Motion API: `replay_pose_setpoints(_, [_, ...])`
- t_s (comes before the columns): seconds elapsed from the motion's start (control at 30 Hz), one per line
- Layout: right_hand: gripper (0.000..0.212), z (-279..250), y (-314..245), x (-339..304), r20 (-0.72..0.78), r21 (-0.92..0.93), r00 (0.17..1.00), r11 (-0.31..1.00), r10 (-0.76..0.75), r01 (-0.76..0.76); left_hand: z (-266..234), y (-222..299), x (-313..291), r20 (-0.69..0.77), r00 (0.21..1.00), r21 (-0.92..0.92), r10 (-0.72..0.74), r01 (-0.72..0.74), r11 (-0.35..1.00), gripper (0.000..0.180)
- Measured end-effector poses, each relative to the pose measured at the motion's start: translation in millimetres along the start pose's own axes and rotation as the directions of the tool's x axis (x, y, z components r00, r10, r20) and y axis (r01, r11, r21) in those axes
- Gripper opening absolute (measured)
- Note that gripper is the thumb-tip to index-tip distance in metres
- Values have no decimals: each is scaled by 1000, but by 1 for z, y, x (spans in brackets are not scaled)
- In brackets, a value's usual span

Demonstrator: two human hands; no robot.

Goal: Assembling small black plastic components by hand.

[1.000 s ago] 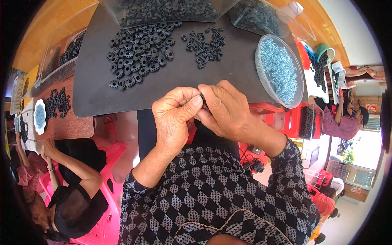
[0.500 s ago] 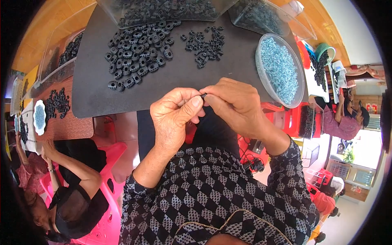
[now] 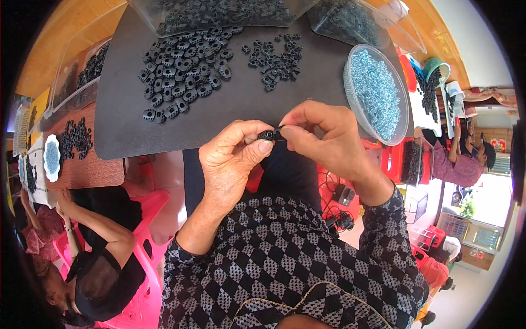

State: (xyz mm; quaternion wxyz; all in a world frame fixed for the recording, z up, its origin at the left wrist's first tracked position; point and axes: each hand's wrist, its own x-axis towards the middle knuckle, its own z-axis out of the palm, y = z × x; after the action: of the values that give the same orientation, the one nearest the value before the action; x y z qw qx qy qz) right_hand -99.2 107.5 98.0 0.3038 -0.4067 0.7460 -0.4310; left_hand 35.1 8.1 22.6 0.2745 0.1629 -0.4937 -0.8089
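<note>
My left hand (image 3: 227, 156) pinches a small black plastic part (image 3: 266, 135) with an opening in it, between thumb and forefinger, just off the table's near edge. Facing it, my right hand (image 3: 323, 140) has thumb and forefinger closed on a small dark piece (image 3: 278, 133) at the part's right end. That piece is mostly hidden by the fingertips, so its kind does not show. Beyond my hands lies a heap of black oval plastic parts with holes (image 3: 183, 77). To its right is a smaller group of little black plastic pieces (image 3: 274, 60).
A round clear tub of shiny light-blue small pieces (image 3: 375, 93) stands at the table's right edge. Clear bins (image 3: 219, 24) of black parts line the far side of the dark table (image 3: 137, 134). At left, a person (image 3: 104, 247) sits on a pink chair (image 3: 156, 219).
My fingertips have drawn slightly apart, bringing the black part into view in my left hand. The right hand has shifted a little to the right.
</note>
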Motion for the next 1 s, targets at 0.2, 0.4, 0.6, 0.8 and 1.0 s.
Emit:
replay_pose_setpoints(0.2, [9, 3, -1, -1, 28, -12, 999, 999, -46, 47, -1, 0, -1, -6, 999, 97, 49, -48, 994, 18])
replay_pose_setpoints(0.4, [10, 1, 4, 5, 96, -274, 940, 899, -327, 341, -4, -3, -1, 20, 992, 218, 123, -124, 968, 18])
replay_pose_setpoints(0.6, [13, 1, 0, 6, 158, -417, 886, 784, -435, 459, -7, -7, -1, 33, 990, 213, 137, -141, 967, 17])
replay_pose_setpoints(0.8, [13, 1, -9, 2, 74, -278, 958, 916, -278, 288, -2, -1, -2, -11, 1000, -97, -14, 13, 995, 20])
replay_pose_setpoints(1.0, [12, 3, -7, 5, 96, -375, 904, 826, -418, 421, -2, -4, -4, 2, 1000, -79, 10, -10, 997, 20])
